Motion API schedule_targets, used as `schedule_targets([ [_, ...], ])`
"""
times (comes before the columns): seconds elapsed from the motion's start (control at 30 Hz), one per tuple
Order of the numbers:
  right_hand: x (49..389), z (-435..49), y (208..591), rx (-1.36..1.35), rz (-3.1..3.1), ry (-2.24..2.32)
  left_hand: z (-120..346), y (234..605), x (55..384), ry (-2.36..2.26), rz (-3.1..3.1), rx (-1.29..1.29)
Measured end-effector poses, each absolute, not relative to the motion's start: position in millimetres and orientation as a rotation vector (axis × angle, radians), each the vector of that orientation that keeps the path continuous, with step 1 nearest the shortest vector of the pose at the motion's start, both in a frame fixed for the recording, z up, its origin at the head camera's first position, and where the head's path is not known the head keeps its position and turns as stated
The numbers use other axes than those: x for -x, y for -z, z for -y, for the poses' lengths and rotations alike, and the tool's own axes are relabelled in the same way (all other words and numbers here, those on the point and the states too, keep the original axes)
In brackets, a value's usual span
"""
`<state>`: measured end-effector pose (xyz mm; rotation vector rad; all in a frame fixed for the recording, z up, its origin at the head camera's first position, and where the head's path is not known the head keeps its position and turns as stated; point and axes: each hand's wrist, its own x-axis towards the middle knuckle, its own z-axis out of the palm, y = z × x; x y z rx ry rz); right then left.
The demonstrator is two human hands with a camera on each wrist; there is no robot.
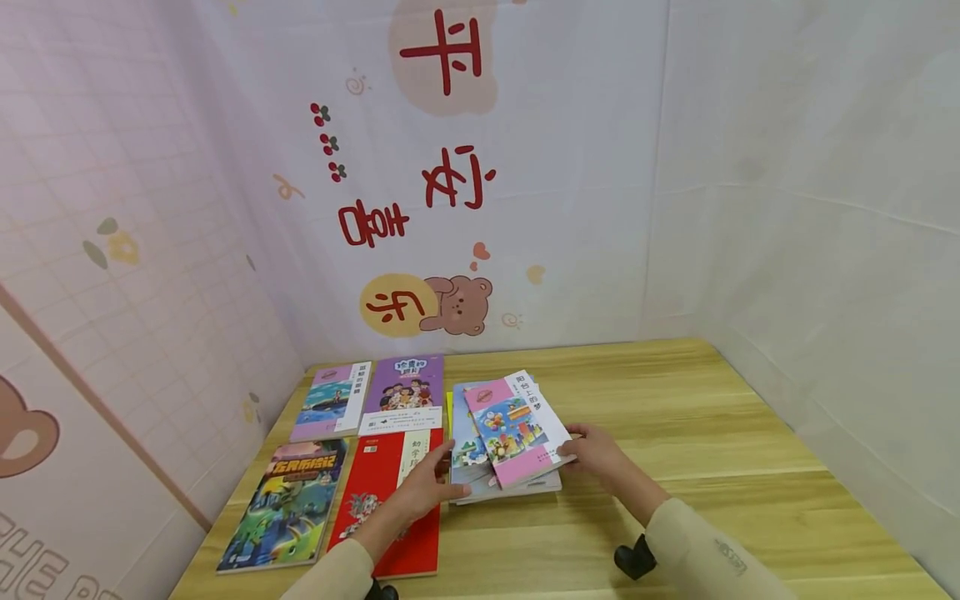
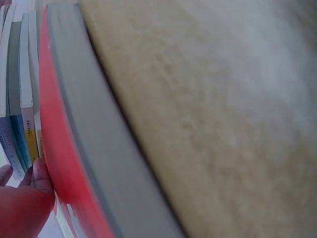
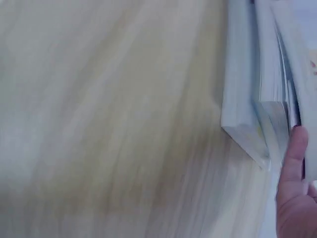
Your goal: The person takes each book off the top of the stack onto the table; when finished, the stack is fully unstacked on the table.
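At the lower right corner of a pink-and-white picture book, my right hand pinches the cover edge. That book lies askew on top of a stack of books. In the right wrist view my right thumb sits under the tilted top book. My left hand rests against the stack's lower left corner, thumb along the front edge, over a red book. The left wrist view shows the left fingertips at the blue and yellow spines.
Left of the stack, a purple book, a blue-and-pink book and a dark green cartoon book lie on the wooden table. A printed cloth hangs behind the table, with more cloth at both sides.
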<state>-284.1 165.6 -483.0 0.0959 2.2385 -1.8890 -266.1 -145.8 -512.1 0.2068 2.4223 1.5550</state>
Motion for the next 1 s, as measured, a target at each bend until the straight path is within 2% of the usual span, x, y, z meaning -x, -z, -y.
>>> schedule_targets([
  [0.37, 284.7, -172.8, 483.0, -0.212, -2.207, 1.887, 144.9, 510.8, 266.8, -1.561, -2.414, -0.202],
  [0.63, 287.7, -178.7, 487.1, -0.086, -2.113, 2.039, 144.0, 512.4, 267.2, -1.56, -2.418, -0.238],
  [1.0, 302.8, -185.1, 482.8, -0.059, -2.143, 2.155, 144.3, 509.9, 265.4, -1.553, -2.414, -0.184],
])
